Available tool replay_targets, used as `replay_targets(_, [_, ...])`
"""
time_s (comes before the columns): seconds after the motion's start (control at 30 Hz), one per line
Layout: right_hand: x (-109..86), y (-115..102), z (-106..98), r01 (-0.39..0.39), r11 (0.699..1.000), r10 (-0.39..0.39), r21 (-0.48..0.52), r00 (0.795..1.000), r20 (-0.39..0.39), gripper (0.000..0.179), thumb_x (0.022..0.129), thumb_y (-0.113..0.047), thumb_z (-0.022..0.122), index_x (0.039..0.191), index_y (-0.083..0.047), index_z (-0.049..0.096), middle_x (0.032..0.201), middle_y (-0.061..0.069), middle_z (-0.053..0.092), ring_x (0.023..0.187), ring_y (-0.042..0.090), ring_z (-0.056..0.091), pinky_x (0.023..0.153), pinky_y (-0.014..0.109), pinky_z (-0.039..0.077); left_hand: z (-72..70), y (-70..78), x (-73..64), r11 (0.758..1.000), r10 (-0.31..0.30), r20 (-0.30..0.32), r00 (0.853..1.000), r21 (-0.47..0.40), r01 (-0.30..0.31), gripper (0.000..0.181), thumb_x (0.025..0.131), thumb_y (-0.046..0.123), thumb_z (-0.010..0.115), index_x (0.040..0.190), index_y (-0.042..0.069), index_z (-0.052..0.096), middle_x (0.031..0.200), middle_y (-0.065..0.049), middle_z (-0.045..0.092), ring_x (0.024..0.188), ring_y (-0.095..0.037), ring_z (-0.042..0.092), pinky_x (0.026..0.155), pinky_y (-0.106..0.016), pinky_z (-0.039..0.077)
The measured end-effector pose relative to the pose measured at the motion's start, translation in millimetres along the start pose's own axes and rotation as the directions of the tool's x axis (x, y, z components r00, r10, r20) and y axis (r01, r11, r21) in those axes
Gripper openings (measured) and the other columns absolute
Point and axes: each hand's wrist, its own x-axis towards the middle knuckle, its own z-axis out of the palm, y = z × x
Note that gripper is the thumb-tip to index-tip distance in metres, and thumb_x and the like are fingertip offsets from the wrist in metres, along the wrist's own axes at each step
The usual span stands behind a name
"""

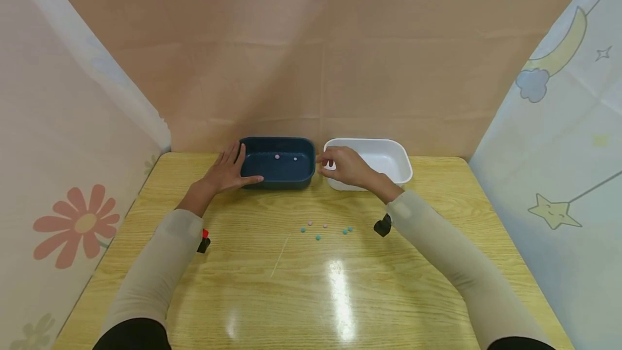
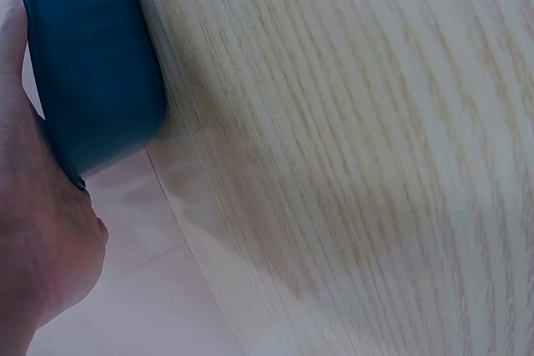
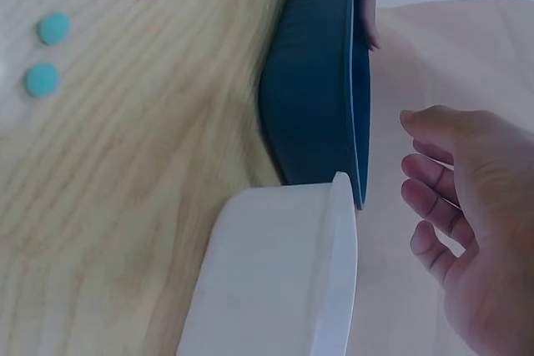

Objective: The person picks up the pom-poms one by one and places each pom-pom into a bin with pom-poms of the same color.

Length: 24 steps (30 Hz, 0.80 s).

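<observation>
A dark blue bin (image 1: 279, 184) stands at the back of the table, with two small pink balls (image 1: 277, 156) inside. My left hand (image 1: 228, 169) rests against its left end, fingers straight and spread, thumb lying along the front rim. Just right of it is a white bin (image 1: 391, 160). Over the white bin's left end hovers my right hand (image 1: 347, 166), its fingertips near the blue bin's right rim. In the right wrist view those fingers (image 3: 430, 174) are loosely bent, thumb apart from them, and nothing shows between them.
In front of the bins, several small teal balls (image 1: 318, 237) and two pink ones (image 1: 325, 226) lie scattered on the wooden table (image 1: 252, 296). A brown backdrop (image 1: 272, 69) rises close behind the bins, and printed panels (image 1: 559, 150) flank both sides.
</observation>
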Motion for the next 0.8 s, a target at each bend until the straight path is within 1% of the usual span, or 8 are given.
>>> replay_targets(0.13, [-5.3, -4, 2, 0.02, 1.0, -0.02, 0.018, 1.0, 0.006, 0.022, 0.09, -0.009, 0.084, 0.11, 0.0, 0.081, 0.092, 0.009, 0.073, 0.083, 0.029, 0.071, 0.073, 0.04, 0.057, -1.2, -0.6, 1.1, 1.0, 0.004, 0.001, 1.0, -0.007, -0.004, 0.12, 0.098, 0.077, 0.05, 0.167, -0.003, -0.007, 0.174, -0.026, -0.013, 0.163, -0.042, -0.009, 0.13, -0.061, 0.002])
replay_targets(0.23, [-8.6, -8, 3, 0.036, 0.998, -0.036, 0.043, 0.999, 0.013, 0.021, 0.091, -0.008, 0.083, 0.11, 0.0, 0.081, 0.095, 0.01, 0.075, 0.083, 0.03, 0.071, 0.072, 0.039, 0.057, -0.3, -1.9, 2.4, 1.0, 0.006, 0.001, 1.0, -0.003, -0.006, 0.121, 0.097, 0.078, 0.049, 0.167, -0.002, -0.007, 0.174, -0.026, -0.013, 0.163, -0.042, -0.009, 0.13, -0.061, 0.002])
replay_targets(0.33, [-10.9, -12, 5, 0.054, 0.997, -0.055, 0.046, 0.998, 0.021, 0.021, 0.092, -0.009, 0.082, 0.11, 0.0, 0.08, 0.099, 0.011, 0.075, 0.083, 0.03, 0.07, 0.07, 0.037, 0.056, 0.9, -3.3, 2.5, 1.0, 0.006, 0.002, 1.0, 0.004, -0.006, 0.12, 0.098, 0.077, 0.05, 0.167, -0.002, -0.008, 0.175, -0.025, -0.014, 0.163, -0.041, -0.01, 0.13, -0.061, 0.002])
replay_targets(0.53, [-14.7, -20, 11, 0.032, 0.999, -0.034, 0.043, 0.998, 0.058, 0.02, 0.092, -0.012, 0.083, 0.11, -0.005, 0.081, 0.096, 0.007, 0.073, 0.084, 0.025, 0.07, 0.07, 0.034, 0.055, 1.3, -5.1, 2.0, 1.0, 0.001, 0.001, 1.0, -0.011, -0.001, 0.12, 0.098, 0.076, 0.051, 0.167, -0.001, -0.008, 0.175, -0.024, -0.015, 0.163, -0.041, -0.011, 0.13, -0.061, -0.001])
replay_targets(0.6, [-16.9, -22, 12, 0.024, 0.998, -0.028, 0.059, 0.997, 0.067, 0.02, 0.091, -0.011, 0.084, 0.11, -0.004, 0.081, 0.096, 0.007, 0.073, 0.085, 0.024, 0.07, 0.07, 0.034, 0.056, 1.1, -4.7, 2.0, 1.0, 0.003, -0.001, 1.0, -0.02, -0.003, 0.121, 0.097, 0.077, 0.052, 0.167, -0.002, -0.007, 0.175, -0.025, -0.014, 0.163, -0.041, -0.01, 0.13, -0.061, -0.001])
replay_targets(0.7, [-20.7, -23, 15, 0.028, 0.997, -0.033, 0.071, 0.996, 0.079, 0.02, 0.092, -0.011, 0.083, 0.11, -0.005, 0.081, 0.098, 0.007, 0.073, 0.086, 0.022, 0.07, 0.072, 0.034, 0.056, 1.4, -4.1, 1.9, 1.0, 0.006, -0.005, 1.0, -0.018, -0.006, 0.12, 0.097, 0.076, 0.052, 0.167, -0.002, -0.007, 0.175, -0.025, -0.014, 0.163, -0.041, -0.01, 0.13, -0.061, 0.0])
replay_targets(0.8, [-24.3, -24, 17, 0.036, 0.996, -0.044, 0.082, 0.995, 0.089, 0.02, 0.092, -0.012, 0.083, 0.111, -0.005, 0.08, 0.101, 0.009, 0.074, 0.087, 0.023, 0.07, 0.075, 0.034, 0.057, 1.7, -3.8, 1.5, 1.0, 0.007, -0.01, 1.0, -0.02, -0.007, 0.119, 0.098, 0.074, 0.053, 0.167, -0.003, -0.006, 0.175, -0.025, -0.013, 0.163, -0.042, -0.009, 0.13, -0.061, 0.001])
